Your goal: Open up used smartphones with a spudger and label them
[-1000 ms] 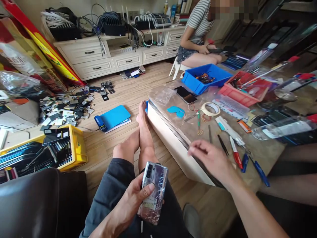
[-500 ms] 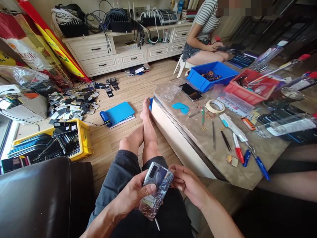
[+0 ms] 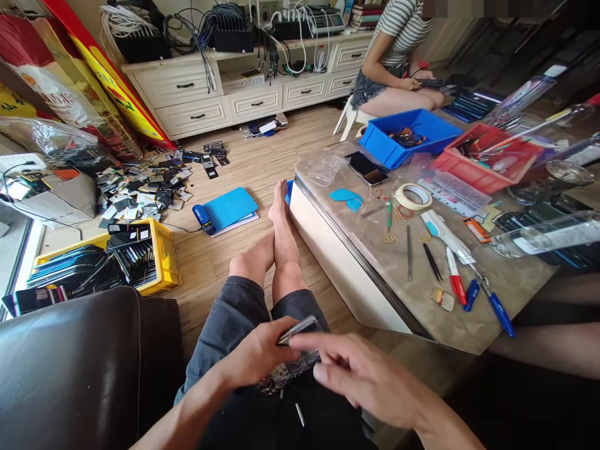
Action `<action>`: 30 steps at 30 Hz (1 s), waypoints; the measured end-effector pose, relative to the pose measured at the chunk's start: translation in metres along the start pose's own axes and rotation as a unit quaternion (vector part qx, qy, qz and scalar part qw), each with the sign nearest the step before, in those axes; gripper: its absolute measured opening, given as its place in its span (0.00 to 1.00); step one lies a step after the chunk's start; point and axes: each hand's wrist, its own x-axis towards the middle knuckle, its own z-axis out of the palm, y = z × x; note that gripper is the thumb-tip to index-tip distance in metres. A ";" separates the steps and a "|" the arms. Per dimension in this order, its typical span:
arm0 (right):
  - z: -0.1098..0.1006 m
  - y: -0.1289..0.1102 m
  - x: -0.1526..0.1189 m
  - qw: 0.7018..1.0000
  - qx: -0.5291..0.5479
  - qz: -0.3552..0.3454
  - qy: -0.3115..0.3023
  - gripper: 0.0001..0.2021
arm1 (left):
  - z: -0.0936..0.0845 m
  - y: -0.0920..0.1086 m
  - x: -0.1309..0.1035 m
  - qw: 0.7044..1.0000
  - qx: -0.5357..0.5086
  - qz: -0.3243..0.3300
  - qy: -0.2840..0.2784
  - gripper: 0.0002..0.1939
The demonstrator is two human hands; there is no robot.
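Over my lap, my left hand (image 3: 260,351) is closed round a phone (image 3: 300,365) with a glossy, cracked back. The phone is tilted so that its top edge shows. My right hand (image 3: 349,369) reaches across from the right, its index finger extended to the phone's upper edge and the thumb apart from it. Nothing shows between those fingers. A thin silvery stick (image 3: 300,414) lies on the dark shorts below the phone.
Right, a low table (image 3: 337,234) bears tweezers (image 3: 432,261), tape (image 3: 413,196), markers, a blue bin (image 3: 375,147) and a red bin (image 3: 473,178). A yellow crate (image 3: 173,265) stands left. Another person (image 3: 391,59) sits beyond the table. A sofa (image 3: 70,369) is near left.
The phone has tipped so that its back faces me less and its edge shows. My right hand has moved left over it, index finger extended. The camera view has shifted slightly.
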 end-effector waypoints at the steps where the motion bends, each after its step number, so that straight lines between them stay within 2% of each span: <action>1: 0.003 0.001 -0.004 0.999 -0.042 -0.002 -0.012 0.15 | -0.004 -0.003 0.001 0.998 -0.059 -0.022 0.016 0.13; 3: 0.003 0.011 -0.010 1.000 -0.010 0.014 -0.003 0.11 | -0.012 -0.007 0.000 0.978 -0.194 -0.060 0.051 0.16; 5: -0.002 0.032 -0.011 0.986 0.154 0.036 0.058 0.14 | -0.019 -0.009 -0.004 0.950 -0.292 -0.080 0.070 0.18; 6: -0.005 0.044 -0.011 0.959 0.264 0.041 0.094 0.16 | -0.020 -0.010 -0.007 0.941 -0.322 -0.084 0.070 0.19; 7: -0.007 0.055 -0.009 0.920 0.371 0.044 0.120 0.17 | -0.020 -0.010 -0.009 0.933 -0.344 -0.084 0.069 0.20; 9: -0.009 0.075 -0.004 0.831 0.537 0.047 0.136 0.16 | -0.016 -0.010 -0.012 0.922 -0.375 -0.075 0.062 0.21; 10: -0.008 0.082 -0.001 0.796 0.589 0.046 0.132 0.15 | -0.013 -0.010 -0.013 0.918 -0.386 -0.069 0.059 0.21; 12: -0.004 0.091 0.005 0.754 0.646 0.031 0.112 0.12 | -0.007 -0.009 -0.013 0.917 -0.392 -0.047 0.050 0.22; 14: -0.001 0.093 0.013 0.745 0.661 0.002 0.095 0.09 | -0.004 -0.007 -0.014 0.934 -0.356 -0.020 0.026 0.20; 17: -0.001 0.083 0.025 0.755 0.651 -0.022 0.079 0.08 | -0.009 0.002 -0.016 0.972 -0.231 0.011 -0.049 0.17; 19: -0.004 0.069 0.029 0.774 0.628 -0.012 0.076 0.11 | -0.012 0.011 -0.017 0.992 -0.077 0.029 -0.091 0.13; 21: -0.005 0.049 0.029 0.837 0.538 0.015 0.098 0.16 | -0.013 0.019 -0.017 0.991 0.093 0.043 -0.081 0.10; 23: -0.002 0.027 0.027 0.923 0.360 0.043 0.131 0.19 | -0.010 0.025 -0.015 0.976 0.209 0.042 -0.039 0.12; 24: 0.002 0.017 0.026 0.956 0.251 0.048 0.143 0.20 | -0.007 0.026 -0.014 0.971 0.235 0.036 -0.020 0.14; 26: 0.012 -0.002 0.023 0.986 0.057 0.033 0.156 0.20 | -0.003 0.025 -0.009 0.969 0.246 0.025 0.001 0.17; 28: 0.025 -0.013 0.020 0.983 -0.077 0.007 0.167 0.18 | -0.002 0.019 -0.004 0.976 0.219 0.012 0.014 0.17; 30: 0.039 -0.015 0.019 0.973 -0.140 -0.007 0.185 0.16 | -0.002 0.011 0.001 0.987 0.161 -0.010 0.026 0.13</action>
